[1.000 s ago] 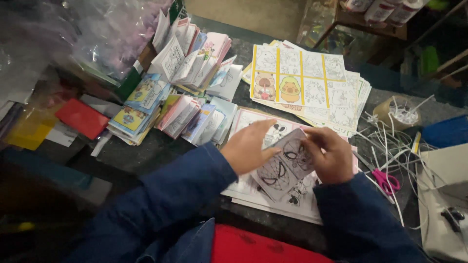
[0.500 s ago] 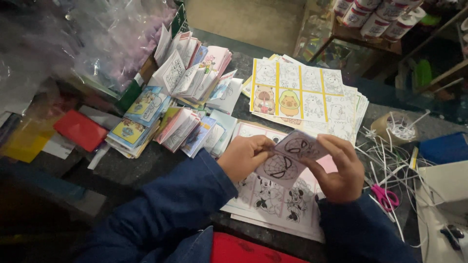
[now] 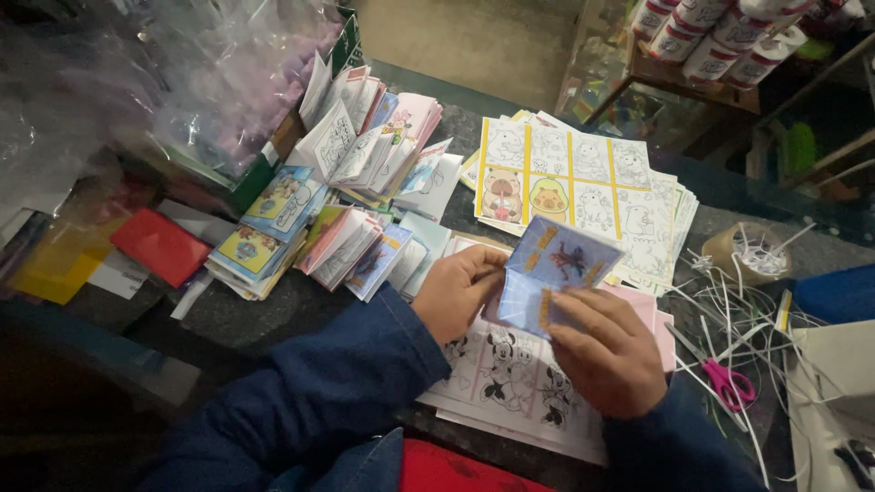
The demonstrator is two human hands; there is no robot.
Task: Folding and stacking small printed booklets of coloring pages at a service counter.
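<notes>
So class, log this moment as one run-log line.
left hand: grips blue booklet | right hand: presses booklet fold | beneath: cartoon colouring sheets | nearby: pink scissors

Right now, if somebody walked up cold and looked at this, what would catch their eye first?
Probably the two hands at the centre: the left hand and right hand hold a small blue booklet above a stack of black-and-white cartoon colouring sheets. Behind it lies a pile of yellow-bordered animal sheets, and to the left a heap of small colourful booklets fans out. Pink-handled scissors lie at the right among white strips.
</notes>
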